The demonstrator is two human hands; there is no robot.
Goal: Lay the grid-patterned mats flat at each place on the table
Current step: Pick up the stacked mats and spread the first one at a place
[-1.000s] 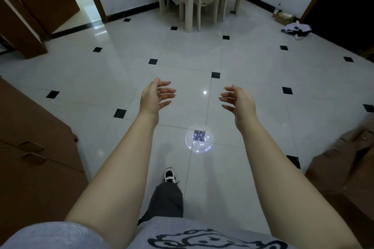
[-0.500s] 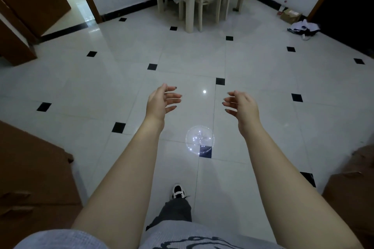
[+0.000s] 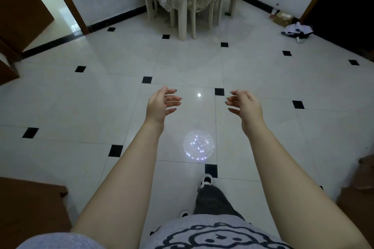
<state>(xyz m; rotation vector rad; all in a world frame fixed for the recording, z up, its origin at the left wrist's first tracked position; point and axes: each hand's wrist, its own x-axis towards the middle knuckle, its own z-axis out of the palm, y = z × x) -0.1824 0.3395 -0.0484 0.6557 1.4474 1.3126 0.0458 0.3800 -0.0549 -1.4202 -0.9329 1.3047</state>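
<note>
Head view: two hands out front, both empty. Left hand (image 3: 159, 105) and right hand (image 3: 245, 105) are held level, palms facing each other with a gap between, fingers spread and loosely curved, gripping nothing. Below them is a glossy white tiled floor with small black square insets (image 3: 81, 103), and one round ring of reflected light points (image 3: 198, 145) lies between the forearms. Two white-and-black shoes: one (image 3: 206, 181) forward, one (image 3: 183, 213) just showing at the shirt hem. Two large brown cardboard cartons flank the near floor, one at lower left (image 3: 30, 208), one at the right edge (image 3: 360, 188); the lane between them is wide, open tile. One cream-legged table draped in white cloth (image 3: 182, 16) stands against the far wall, well apart from the hands; no grid mats can be made out from here. One lit doorway (image 3: 52, 6) far left. One small open cardboard box (image 3: 282, 18) far right, contents unreadable, with one heap of dark and white cloth (image 3: 297, 31) beside it.
</note>
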